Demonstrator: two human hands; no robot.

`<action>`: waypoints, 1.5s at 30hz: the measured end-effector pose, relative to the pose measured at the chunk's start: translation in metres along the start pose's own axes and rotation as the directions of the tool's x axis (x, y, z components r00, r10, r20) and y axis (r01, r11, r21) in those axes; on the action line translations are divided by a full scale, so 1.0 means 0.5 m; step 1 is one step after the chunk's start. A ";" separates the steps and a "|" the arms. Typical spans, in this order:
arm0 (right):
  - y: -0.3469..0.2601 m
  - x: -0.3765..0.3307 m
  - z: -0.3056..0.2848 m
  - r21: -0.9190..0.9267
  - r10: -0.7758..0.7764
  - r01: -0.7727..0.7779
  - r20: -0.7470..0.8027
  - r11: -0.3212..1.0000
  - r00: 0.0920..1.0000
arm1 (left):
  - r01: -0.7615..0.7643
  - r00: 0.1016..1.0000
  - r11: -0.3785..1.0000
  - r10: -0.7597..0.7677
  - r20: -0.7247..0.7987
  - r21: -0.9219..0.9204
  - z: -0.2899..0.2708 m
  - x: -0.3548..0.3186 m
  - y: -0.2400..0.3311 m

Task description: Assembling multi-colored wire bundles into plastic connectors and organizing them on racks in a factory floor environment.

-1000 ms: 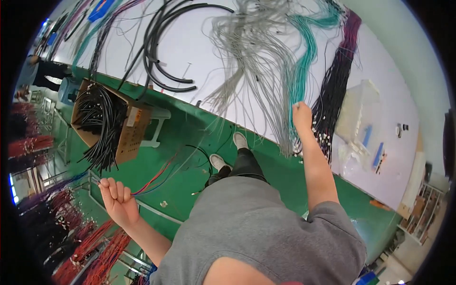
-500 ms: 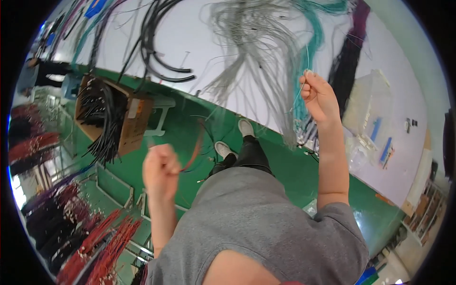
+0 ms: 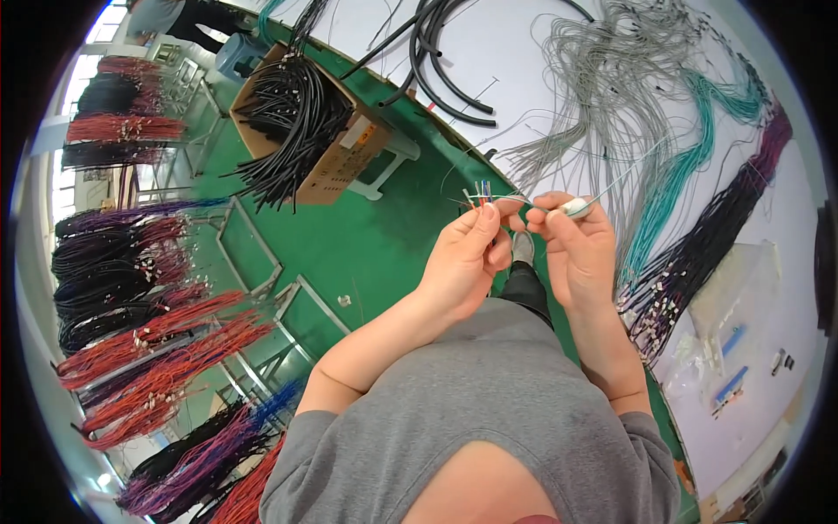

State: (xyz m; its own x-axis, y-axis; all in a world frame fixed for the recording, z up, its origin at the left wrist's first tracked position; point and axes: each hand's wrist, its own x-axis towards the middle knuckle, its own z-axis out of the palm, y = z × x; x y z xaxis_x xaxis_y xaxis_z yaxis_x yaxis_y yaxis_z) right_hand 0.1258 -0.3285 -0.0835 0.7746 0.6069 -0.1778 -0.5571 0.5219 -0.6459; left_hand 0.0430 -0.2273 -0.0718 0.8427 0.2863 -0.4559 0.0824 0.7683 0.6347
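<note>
In front of my body, my left hand pinches a small bunch of wires, whose short red, blue, white and dark ends stick up past the thumb. Close to its right, my right hand is closed on a thin pale-green wire that trails up toward the table. A small white piece shows between those fingers; its exact kind is too small to tell. The fingertips of both hands nearly meet, with thin wire running between them.
Grey wires, teal wires and a black-purple wire bundle lie on the white table. A cardboard box of black tubes stands left, beside a stool. Racks of red wires line the left. Another person stands far left.
Both hands have come together in front of me from far apart. The right hand has drawn back from the table with the wire; my view has turned toward the left.
</note>
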 end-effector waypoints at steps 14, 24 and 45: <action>-0.002 0.033 -0.041 0.317 0.328 -0.298 -0.046 0.900 0.944 | -0.152 0.981 0.987 0.157 0.113 -0.051 0.002 0.022 0.009; -0.117 0.133 -0.188 0.106 0.038 -0.023 -0.140 0.994 0.990 | -0.182 0.980 0.978 0.189 0.064 -0.101 -0.008 0.026 0.036; -0.059 0.105 -0.192 0.055 0.045 -0.035 -0.197 0.998 0.979 | -0.272 0.958 0.960 0.277 0.070 -0.068 -0.028 0.030 0.068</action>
State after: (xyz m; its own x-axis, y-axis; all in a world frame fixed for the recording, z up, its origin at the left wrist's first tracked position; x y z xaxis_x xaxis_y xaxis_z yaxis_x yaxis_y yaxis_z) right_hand 0.2116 -0.3696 -0.1448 0.7925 0.4998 -0.3494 -0.5994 0.5327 -0.5975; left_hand 0.0511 -0.1886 -0.0657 0.8676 0.4470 -0.2179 -0.1863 0.6985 0.6909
